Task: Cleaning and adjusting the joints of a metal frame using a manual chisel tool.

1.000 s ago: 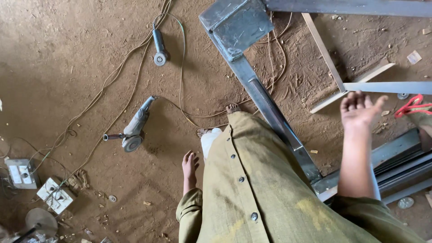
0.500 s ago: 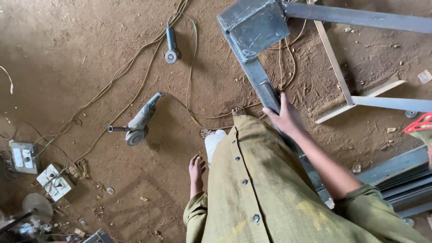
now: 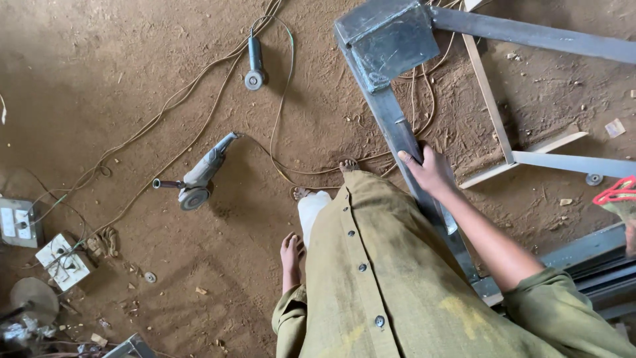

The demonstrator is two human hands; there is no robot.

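right hand fingers gripping steel bar | left hand hanging loose, fingers half hidden | dirt floor, cables

Your shirt is olive-khaki with dark round buttons and a yellow smear low on the right side. The steel bar under your right hand is dull blue-grey — so is the box-shaped end above it. The floor is reddish-brown dirt. The angle grinder is grey, its cable pale yellow-green. The socket box at the left is off-white — a red mesh thing shows at the right edge.
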